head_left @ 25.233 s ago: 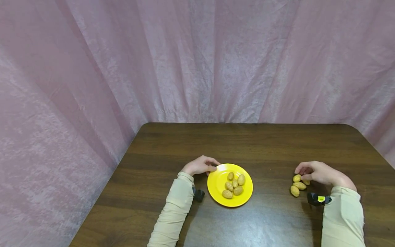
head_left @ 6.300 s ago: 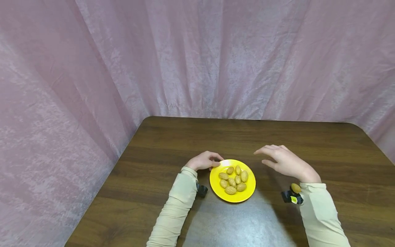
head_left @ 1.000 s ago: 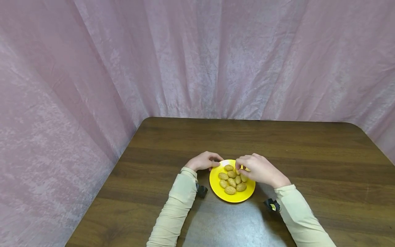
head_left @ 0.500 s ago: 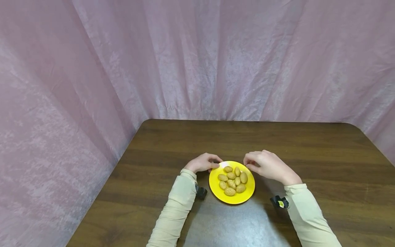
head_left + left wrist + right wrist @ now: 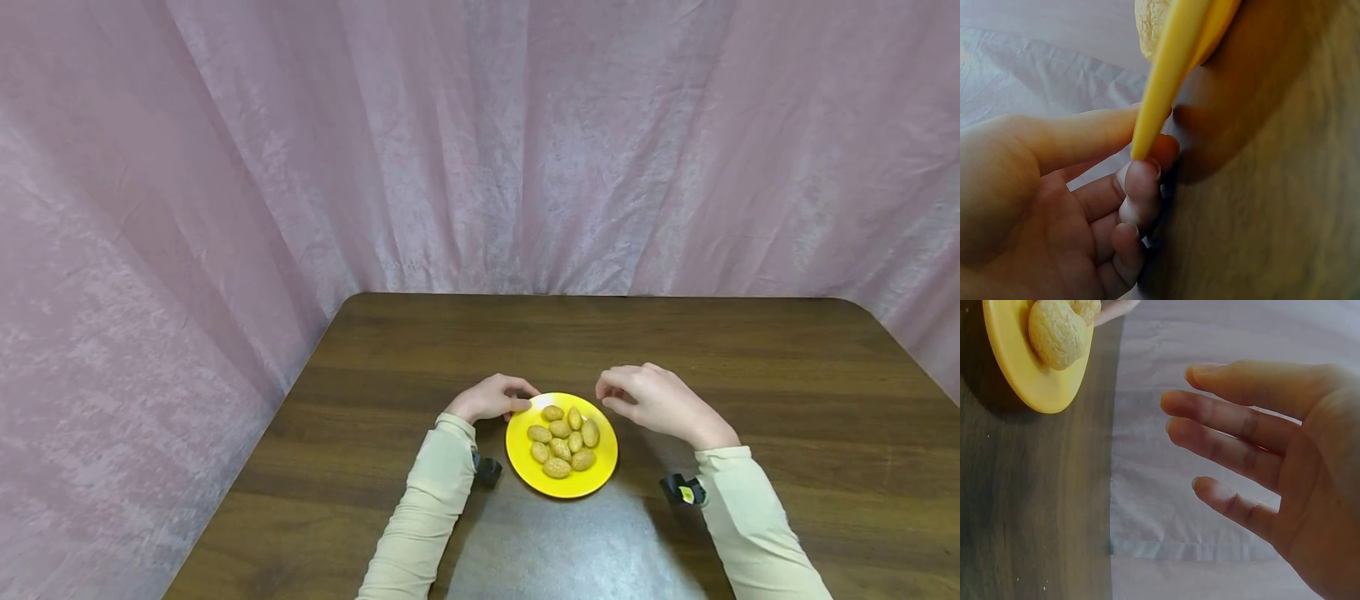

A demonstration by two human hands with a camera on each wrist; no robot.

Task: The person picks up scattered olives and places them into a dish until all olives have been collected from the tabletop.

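A yellow plate (image 5: 528, 473) sits on the table, carrying several tan, wrinkled oval nuts (image 5: 557, 468) that look like walnuts in the shell. My left hand (image 5: 487, 398) pinches its left rim, thumb above and fingers beneath. In the left wrist view that rim is raised off the wood, between the thumb and fingers of the left hand (image 5: 1079, 187). My right hand (image 5: 660, 404) hovers just right of the plate, holding nothing. Its fingers are spread and loosely bent in the right wrist view, apart from the nut (image 5: 1057, 334) nearest the plate's edge.
Dark brown wood makes up the table (image 5: 420, 342), with a shiny patch of reflected light in front of the plate. A pink velvet curtain (image 5: 480, 150) hangs behind its far edge and along the left side.
The nuts that lay at the right of the table are now on the plate. Over the last second my right hand has lifted away from the plate rightward; the left stays on the rim.
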